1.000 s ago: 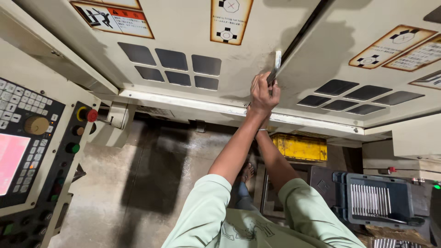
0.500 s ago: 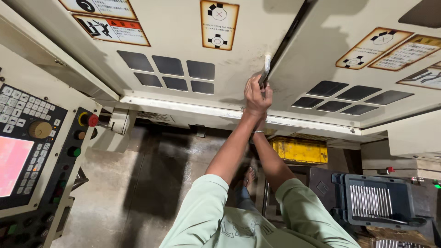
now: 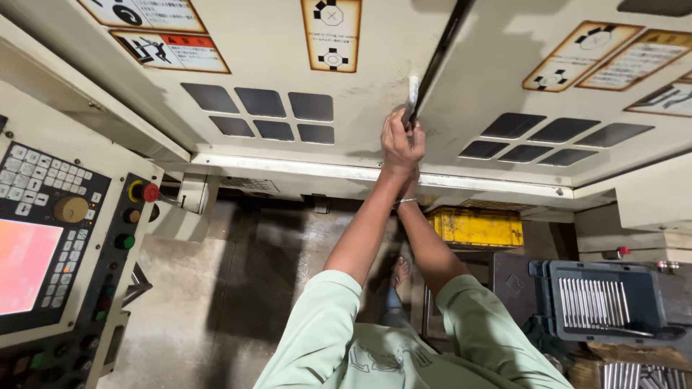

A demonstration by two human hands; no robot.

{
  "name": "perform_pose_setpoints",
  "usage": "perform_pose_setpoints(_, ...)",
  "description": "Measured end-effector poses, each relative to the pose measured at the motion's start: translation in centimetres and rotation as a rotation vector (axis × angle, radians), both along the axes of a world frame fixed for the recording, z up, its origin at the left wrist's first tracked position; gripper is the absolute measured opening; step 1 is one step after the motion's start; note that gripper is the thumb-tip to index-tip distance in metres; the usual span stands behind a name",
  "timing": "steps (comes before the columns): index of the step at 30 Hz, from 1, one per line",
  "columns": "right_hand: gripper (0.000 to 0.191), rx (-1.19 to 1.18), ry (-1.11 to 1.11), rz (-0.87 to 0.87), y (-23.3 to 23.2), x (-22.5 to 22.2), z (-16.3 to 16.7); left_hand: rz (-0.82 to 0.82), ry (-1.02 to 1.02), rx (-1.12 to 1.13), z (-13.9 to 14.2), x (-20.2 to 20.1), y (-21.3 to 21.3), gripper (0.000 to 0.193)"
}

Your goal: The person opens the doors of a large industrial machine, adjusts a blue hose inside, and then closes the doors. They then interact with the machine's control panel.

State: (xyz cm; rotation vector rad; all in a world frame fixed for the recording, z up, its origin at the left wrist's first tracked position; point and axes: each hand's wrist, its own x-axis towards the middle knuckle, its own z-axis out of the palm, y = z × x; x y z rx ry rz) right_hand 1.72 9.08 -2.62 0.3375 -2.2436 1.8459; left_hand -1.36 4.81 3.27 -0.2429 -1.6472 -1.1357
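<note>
Your hands have crept a little higher along the door handle since a moment ago

Your left hand [image 3: 401,142] is wrapped tight around the lower end of the pale door handle [image 3: 412,99], which stands beside the dark gap [image 3: 440,54] between the two cream machine doors [image 3: 288,65]. Your right hand [image 3: 412,180] sits just below, hidden behind the left wrist, so you cannot tell how its fingers lie. The control panel [image 3: 50,238] with its pink screen is at your left, a yellow crate [image 3: 477,227] lies under the doors, and a dark tray of metal rods [image 3: 598,302] rests at your right
</note>
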Motion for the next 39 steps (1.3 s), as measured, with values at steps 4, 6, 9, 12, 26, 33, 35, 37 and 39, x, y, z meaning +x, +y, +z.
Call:
perform_pose_setpoints(4, 0.041, -0.036, 0.019, 0.003, 0.0, 0.3, 0.3, -0.016, -0.021, -0.003, 0.4, 0.6, 0.0, 0.044)
perform_pose_setpoints(6, 0.041, -0.07, 0.029, 0.015, 0.0, 0.4, 0.5, -0.015, -0.041, 0.001, 0.5, 0.8, 0.1, 0.046)
perform_pose_setpoints(9, 0.041, -0.192, 0.032, 0.068, 0.1, 0.7, 1.0, -0.045, -0.091, 0.037, 0.5, 1.1, 0.3, 0.047)
perform_pose_setpoints(12, 0.043, 0.134, 0.117, -0.046, 0.6, 1.5, 1.8, -0.07, -0.124, 0.064, 0.5, 1.4, 0.6, 0.047)
perform_pose_setpoints(26, 0.053, 0.234, 0.177, -0.011, 0.6, 2.6, 3.3, -0.119, -0.151, 0.058, 1.5, 2.6, 0.2, 0.048)
perform_pose_setpoints(33, 0.058, 0.4, 0.192, -0.07, 0.2, 3.1, 4.1, -0.141, -0.14, 0.007, 2.1, 3.0, -0.5, 0.05)
perform_pose_setpoints(35, 0.058, 0.434, 0.22, -0.045, 0.3, 3.4, 4.7, -0.144, -0.154, -0.003, 2.3, 3.4, -0.7, 0.051)
perform_pose_setpoints(37, 0.06, 0.432, 0.258, -0.028, 0.0, 3.6, 5.0, -0.099, -0.145, -0.052, 2.5, 3.8, -1.0, 0.054)
perform_pose_setpoints(39, 0.063, 0.401, 0.3, -0.022, 0.0, 3.7, 5.0, -0.137, -0.211, -0.009, 3.0, 4.3, -1.0, 0.056)
